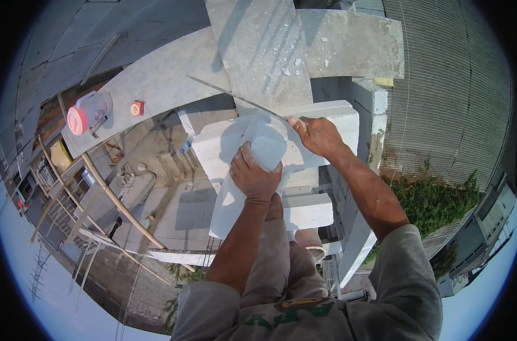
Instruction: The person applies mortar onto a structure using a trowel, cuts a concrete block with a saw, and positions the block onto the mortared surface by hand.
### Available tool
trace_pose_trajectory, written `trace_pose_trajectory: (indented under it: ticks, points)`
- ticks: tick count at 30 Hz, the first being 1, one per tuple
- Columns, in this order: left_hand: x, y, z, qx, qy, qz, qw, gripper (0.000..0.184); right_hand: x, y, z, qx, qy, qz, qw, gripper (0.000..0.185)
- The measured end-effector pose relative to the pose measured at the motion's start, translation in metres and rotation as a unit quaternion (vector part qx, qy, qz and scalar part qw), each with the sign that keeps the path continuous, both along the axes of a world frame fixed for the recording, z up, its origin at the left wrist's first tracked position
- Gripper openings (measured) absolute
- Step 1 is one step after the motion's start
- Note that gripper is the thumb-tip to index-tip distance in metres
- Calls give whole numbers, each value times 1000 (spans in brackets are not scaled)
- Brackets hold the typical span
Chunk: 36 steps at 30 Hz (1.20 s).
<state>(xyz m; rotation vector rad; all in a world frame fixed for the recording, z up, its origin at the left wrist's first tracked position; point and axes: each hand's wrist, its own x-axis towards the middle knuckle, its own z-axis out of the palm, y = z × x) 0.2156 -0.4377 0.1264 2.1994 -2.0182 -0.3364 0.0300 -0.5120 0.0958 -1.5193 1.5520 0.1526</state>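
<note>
A small white block (pixel 269 149), resembling lightweight aerated concrete, is tilted over larger white blocks in the middle of the view. My left hand (pixel 254 173) grips its near side, the fingers and thumb spread around it. In my right hand (pixel 320 137), just to the right, is the end of a long, thin, dark saw (pixel 236 96), seen nearly edge-on. The blade reaches up and left, past the far side of the small block; whether it touches the block I cannot tell. Beneath lies a larger white block (pixel 338 122).
Grey boards (pixel 173 62) cross ahead, with white crumbs (pixel 286 71) on them. On the left board are a pink-lidded jug (pixel 91 111), a hammer (pixel 98 126) and a red tape measure (pixel 136 108). Bamboo poles (pixel 119 199) and a drop lie left; a corrugated roof (pixel 440 85) lies right.
</note>
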Motion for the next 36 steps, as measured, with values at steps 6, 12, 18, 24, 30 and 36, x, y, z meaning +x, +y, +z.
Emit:
trace_pose_trajectory:
  ticks: [6,12,18,24,30,36]
  points:
    - [1,-2,3,2,9,-2,1000,85,-2,0,-30,39,59,55,996,70]
    - [2,1,1,-10,5,-9,1000,91,-8,-2,13,-37,-56,-83,994,66]
    - [2,-2,1,10,10,-2,1000,90,-8,8,-23,12,43,11,999,56]
    - [-1,-3,3,0,11,0,1000,85,-3,9,14,-85,-77,-88,989,62]
    - [2,0,-1,0,14,-5,1000,92,-17,19,-41,11,74,-21,997,60]
    - [0,-2,2,-4,8,-4,1000,88,-10,14,4,-133,-64,-132,980,65]
